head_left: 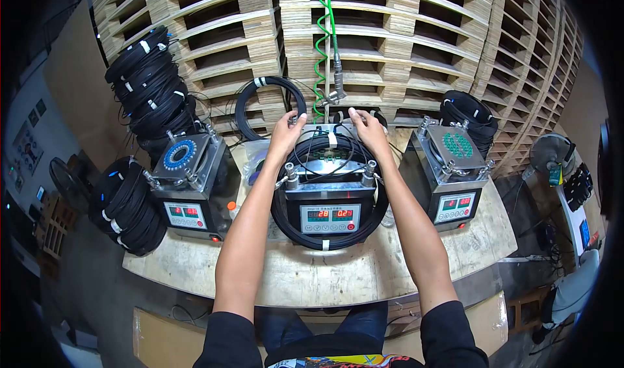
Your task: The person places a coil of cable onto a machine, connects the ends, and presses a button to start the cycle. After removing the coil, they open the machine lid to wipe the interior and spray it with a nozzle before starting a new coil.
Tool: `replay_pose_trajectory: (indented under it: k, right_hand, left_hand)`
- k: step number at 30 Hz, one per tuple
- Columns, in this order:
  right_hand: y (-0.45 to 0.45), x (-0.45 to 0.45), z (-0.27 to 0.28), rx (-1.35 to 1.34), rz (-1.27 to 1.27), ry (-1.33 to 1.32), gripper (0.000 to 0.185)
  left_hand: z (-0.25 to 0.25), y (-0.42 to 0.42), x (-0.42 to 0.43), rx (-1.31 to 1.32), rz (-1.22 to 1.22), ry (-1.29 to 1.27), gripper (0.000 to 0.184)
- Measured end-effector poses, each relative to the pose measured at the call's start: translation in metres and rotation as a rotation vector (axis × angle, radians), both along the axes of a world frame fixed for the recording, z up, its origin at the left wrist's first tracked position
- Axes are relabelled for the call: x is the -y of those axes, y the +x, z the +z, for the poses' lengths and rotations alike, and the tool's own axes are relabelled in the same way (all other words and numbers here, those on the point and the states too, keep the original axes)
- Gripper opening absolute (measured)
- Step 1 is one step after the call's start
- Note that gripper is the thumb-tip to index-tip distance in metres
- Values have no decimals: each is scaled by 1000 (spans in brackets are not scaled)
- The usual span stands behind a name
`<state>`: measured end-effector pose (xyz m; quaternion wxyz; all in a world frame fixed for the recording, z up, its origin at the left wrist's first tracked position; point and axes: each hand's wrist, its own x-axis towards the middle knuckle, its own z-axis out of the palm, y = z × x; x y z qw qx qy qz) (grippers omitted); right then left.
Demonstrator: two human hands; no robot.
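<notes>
In the middle stands a polishing machine [338, 218] with a lit red and green display and metal corner knobs. A black cable coil [326, 244] loops around it, with thin cable ends over its top. At the machine's back left corner, my left hand [288, 134] is closed with the thumb up. Its fingertips curl round something small and metallic that I cannot make out. My right hand [369, 135] is closed likewise at the back right corner, its fingers partly hidden. A front left knob [290, 171] and a front right knob [370, 167] stand nearer me, between my forearms.
Similar machines stand left [185, 215] and right [457, 203] on the wooden table [188, 264]. Stacked cable coils [148, 85] rise at the left; more coils [469, 118] sit at the right. A green air hose [320, 36] hangs before pallets [390, 17]. Another person [575, 290] is far right.
</notes>
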<state>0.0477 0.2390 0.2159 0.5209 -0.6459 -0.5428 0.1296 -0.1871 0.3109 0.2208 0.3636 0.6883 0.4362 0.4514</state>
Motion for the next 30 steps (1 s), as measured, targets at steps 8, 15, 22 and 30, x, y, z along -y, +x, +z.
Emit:
replay_pose_trajectory:
  k: [8,15,22,30]
  right_hand:
    - [1,-1,-3,24,21,61,58]
    - [-1,2,-1,-4,43,70,55]
    - [-4,3,0,20,-5,57,56]
    - [-1,3,0,81,52,65,54]
  left_hand:
    - [-7,1,-7,18,-14,2,62]
    - [-6,1,-5,-5,20,14,62]
    - [-4,0,-4,-6,7,37,63]
    - [-10,0,-8,17,-5,53,64]
